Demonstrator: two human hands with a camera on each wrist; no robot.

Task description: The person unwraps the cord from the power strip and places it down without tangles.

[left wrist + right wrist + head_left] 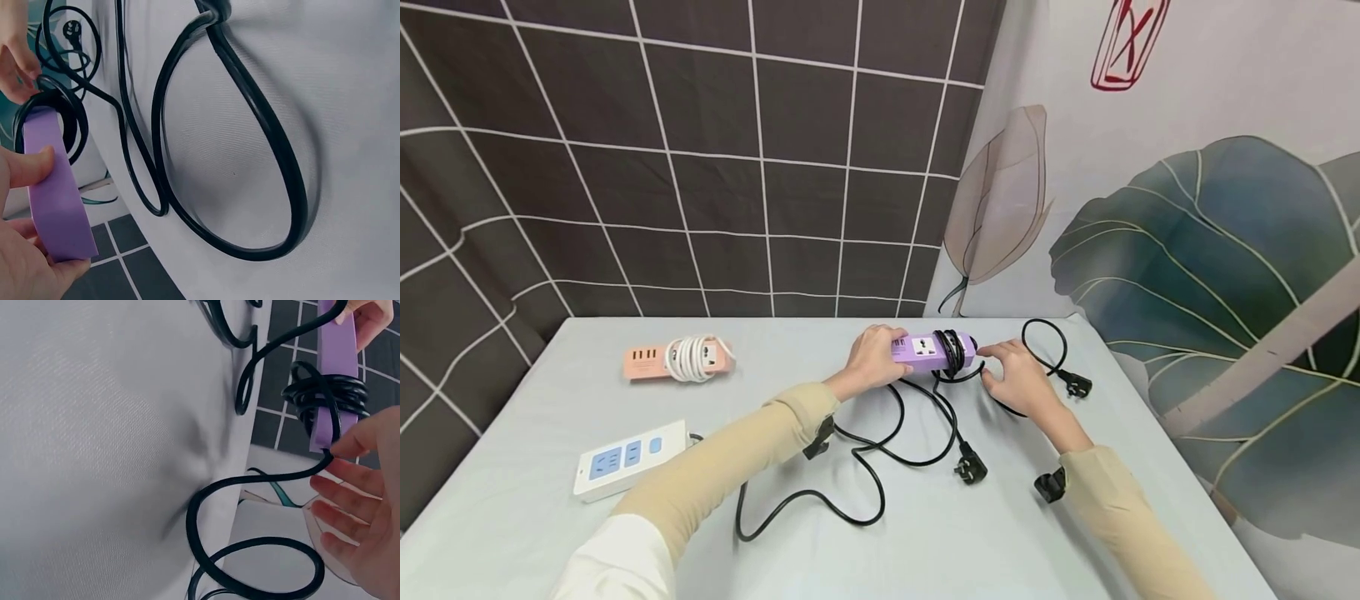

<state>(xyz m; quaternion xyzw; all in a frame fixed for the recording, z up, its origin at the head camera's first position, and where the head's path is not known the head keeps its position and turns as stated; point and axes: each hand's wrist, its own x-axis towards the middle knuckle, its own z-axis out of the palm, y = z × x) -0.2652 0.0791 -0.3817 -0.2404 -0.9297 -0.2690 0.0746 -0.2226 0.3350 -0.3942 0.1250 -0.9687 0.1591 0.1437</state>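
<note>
My left hand (874, 360) grips a purple power strip (917, 354) by one end, thumb on one side in the left wrist view. Black cord loops (340, 392) are wound round the strip's other end. Beside that end, my right hand (1021, 379) pinches the black cord (281, 477) between thumb and index finger, its other fingers spread. From there the cord runs to a loop and a black plug (1075, 384) at the table's right. Another black plug (972, 464) lies nearer the front, on a long loose cord (880, 492).
An orange power strip (643, 363) with a white cord (687, 360) wound on it lies at the back left. Nearer the front left is a white power strip (632, 458) with blue sockets. A dark checked curtain (700, 192) hangs behind the table (1000, 533).
</note>
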